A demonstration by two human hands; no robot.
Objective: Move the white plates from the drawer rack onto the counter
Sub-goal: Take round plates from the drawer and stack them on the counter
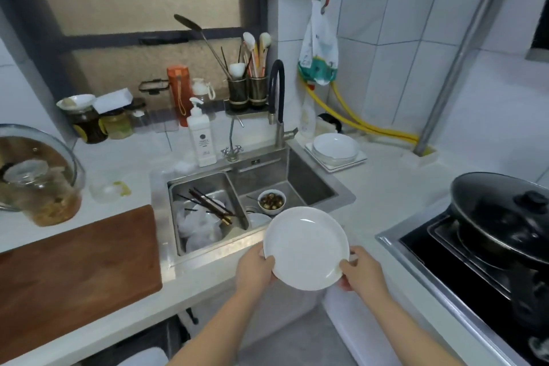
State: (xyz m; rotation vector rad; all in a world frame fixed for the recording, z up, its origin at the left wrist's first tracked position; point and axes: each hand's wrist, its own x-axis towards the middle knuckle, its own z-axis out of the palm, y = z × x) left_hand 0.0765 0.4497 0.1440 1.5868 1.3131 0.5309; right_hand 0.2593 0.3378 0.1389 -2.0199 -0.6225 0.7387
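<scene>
**Over the counter edge: plate held in both hands**

Between the two hands, white plate [306,247] is held in the air, face up, over the sink's [309,184] front corner. Left hand [256,267] grips its left rim, thumb on top. Right hand [361,272] grips the lower-right rim, thumb on top too. Stacked white dishes [335,147] sit on the counter [386,196] behind the sink. Black lidded pan [502,214] on the stove at right.

White tiled walls [401,24], a seemingly frosted window [133,0], grey floor [297,333].
</scene>
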